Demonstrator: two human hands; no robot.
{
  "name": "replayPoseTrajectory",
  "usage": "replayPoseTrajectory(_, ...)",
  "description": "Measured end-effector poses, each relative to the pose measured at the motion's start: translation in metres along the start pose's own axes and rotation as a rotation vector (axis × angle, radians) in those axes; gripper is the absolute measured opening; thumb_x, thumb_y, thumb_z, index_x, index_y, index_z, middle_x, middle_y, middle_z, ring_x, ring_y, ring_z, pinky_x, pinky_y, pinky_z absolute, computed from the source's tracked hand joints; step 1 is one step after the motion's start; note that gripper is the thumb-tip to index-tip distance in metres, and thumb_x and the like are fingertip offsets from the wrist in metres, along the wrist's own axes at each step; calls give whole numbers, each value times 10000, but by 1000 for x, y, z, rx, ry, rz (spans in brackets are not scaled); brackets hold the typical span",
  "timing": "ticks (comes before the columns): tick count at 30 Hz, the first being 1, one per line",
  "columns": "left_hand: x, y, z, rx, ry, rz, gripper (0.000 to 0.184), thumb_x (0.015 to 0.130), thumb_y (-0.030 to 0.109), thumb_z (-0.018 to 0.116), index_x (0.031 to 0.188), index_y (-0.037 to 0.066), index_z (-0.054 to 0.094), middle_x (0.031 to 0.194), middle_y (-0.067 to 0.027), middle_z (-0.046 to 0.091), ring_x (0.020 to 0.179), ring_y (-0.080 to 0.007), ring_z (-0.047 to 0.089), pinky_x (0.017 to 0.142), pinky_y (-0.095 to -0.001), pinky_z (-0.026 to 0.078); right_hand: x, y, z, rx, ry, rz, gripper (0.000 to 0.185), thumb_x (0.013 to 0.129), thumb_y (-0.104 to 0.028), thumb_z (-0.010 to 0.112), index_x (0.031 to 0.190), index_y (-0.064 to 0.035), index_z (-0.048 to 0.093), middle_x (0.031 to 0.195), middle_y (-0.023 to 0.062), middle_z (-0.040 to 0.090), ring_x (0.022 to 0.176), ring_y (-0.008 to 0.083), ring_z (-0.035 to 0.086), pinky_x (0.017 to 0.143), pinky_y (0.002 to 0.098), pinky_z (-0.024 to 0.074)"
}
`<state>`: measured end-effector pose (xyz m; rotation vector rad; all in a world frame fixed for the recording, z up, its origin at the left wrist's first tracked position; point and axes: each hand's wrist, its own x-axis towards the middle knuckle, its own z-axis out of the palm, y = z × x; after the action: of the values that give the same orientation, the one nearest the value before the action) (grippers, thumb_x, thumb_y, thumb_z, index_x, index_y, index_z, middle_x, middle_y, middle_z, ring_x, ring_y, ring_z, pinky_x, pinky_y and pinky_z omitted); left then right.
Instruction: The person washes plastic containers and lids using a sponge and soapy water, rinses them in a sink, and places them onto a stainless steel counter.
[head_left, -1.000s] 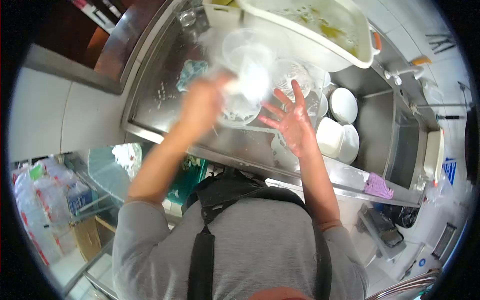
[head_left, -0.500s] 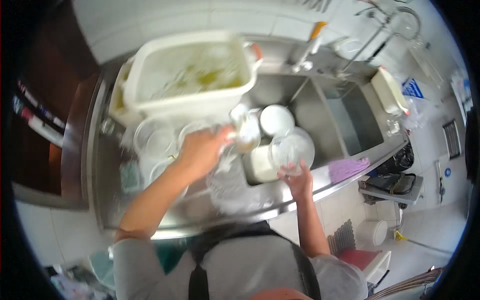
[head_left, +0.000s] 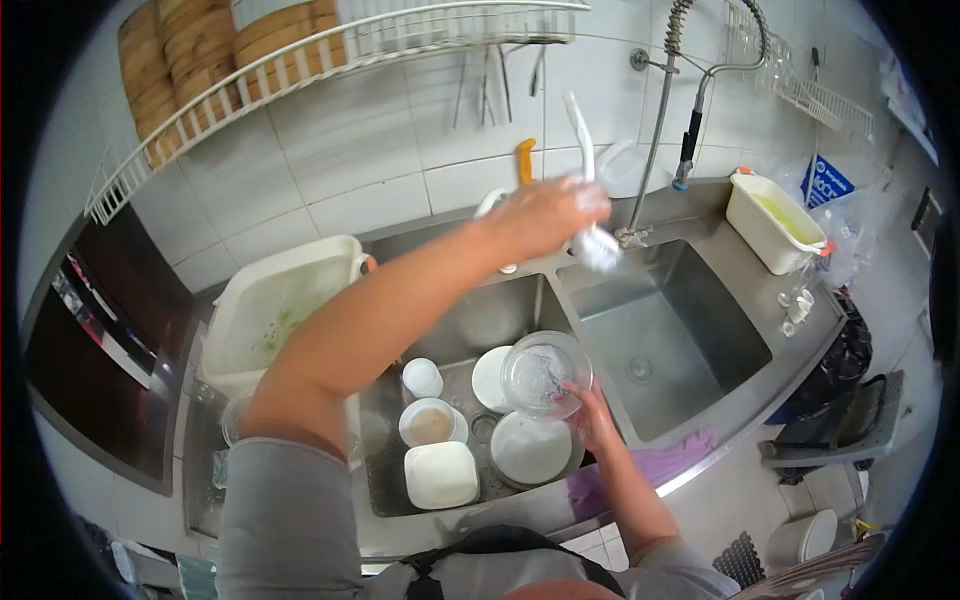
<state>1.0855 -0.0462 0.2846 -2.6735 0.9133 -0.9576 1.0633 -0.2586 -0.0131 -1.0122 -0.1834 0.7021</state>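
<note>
My left hand is closed around a white-handled brush, raised above the back of the sinks. Its handle points up and its white bristles hang below the fist. Lower down, my right hand grips the near edge of a clear round dish over the middle sink. Beneath and beside that dish, the basin holds a large round dish, a white plate, a squarish white dish, a bowl with brownish liquid and a small white bowl.
A large white tub of cloudy water stands left, partly behind my left arm. The right basin holds some water. A purple cloth lies on the front edge. Behind are a spray faucet and a smaller tub at right.
The view has shifted right and up. My left hand has moved from the soapy dishes to above the back of the sinks, holding the brush. My right hand, open earlier, now holds the clear dish.
</note>
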Motion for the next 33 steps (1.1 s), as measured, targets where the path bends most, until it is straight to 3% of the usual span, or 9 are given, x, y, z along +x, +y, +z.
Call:
replayPoseTrajectory(3, 68, -35, 32, 85, 2, -23, 176, 807, 76, 537, 977, 93, 582, 1161, -73, 576, 1018, -275, 586, 840, -354, 508, 28, -13, -35, -47, -28, 54, 670, 838, -302, 604, 1388, -108, 274, 1209, 118, 502, 1079, 281, 544, 871, 506, 493)
replayPoseTrajectory(5, 95, -55, 49, 108, 112, -140, 189, 807, 71, 534, 990, 100, 574, 1181, -72, 571, 1044, -285, 578, 845, -365, 505, 40, -13, -52, -38, -30, 60, 653, 832, -297, 612, 1373, -105, 300, 1211, 117, 499, 1086, 278, 539, 874, 504, 491)
replayPoseTrajectory(7, 112, -77, 63, 164, 111, -155, 194, 809, 59, 525, 992, 103, 574, 1200, -74, 567, 1050, -293, 578, 847, -373, 504, 38, -7, -64, 157, 32, 48, 635, 822, -298, 624, 1353, -92, 342, 1240, 107, 483, 1087, 245, 521, 847, 444, 486)
replayPoseTrajectory(12, 135, -109, 79, 281, 192, -267, 234, 817, 16, 496, 1018, 106, 573, 1245, -61, 539, 1068, -298, 566, 849, -382, 516, 41, -19, -63, 102, 5, 99, 627, 824, -290, 615, 1355, -89, 348, 1225, 111, 498, 1079, 247, 527, 848, 452, 487)
replayPoseTrajectory(18, 142, -121, 78, 308, 356, -417, 254, 773, -11, 551, 983, 125, 590, 1212, -64, 559, 1032, -309, 584, 836, -396, 512, 50, -8, -63, 225, -49, 119, 648, 822, -250, 641, 1358, -80, 318, 1181, 121, 520, 1033, 279, 547, 816, 482, 512)
replayPoseTrajectory(24, 142, -113, 86, 288, 522, -404, 251, 756, -31, 559, 948, 125, 603, 1173, -54, 566, 980, -300, 601, 779, -400, 525, 49, -12, -60, 253, -68, 141, 655, 830, -235, 641, 1373, -86, 307, 1176, 108, 525, 1019, 271, 548, 812, 495, 514)
replayPoseTrajectory(33, 151, -105, 83, 284, 605, -436, 292, 740, -57, 543, 968, 116, 600, 1172, -59, 558, 988, -313, 594, 776, -405, 517, 45, -15, -60, 313, -86, 125, 663, 841, -233, 633, 1387, -82, 289, 1217, 124, 488, 1041, 280, 542, 826, 511, 513)
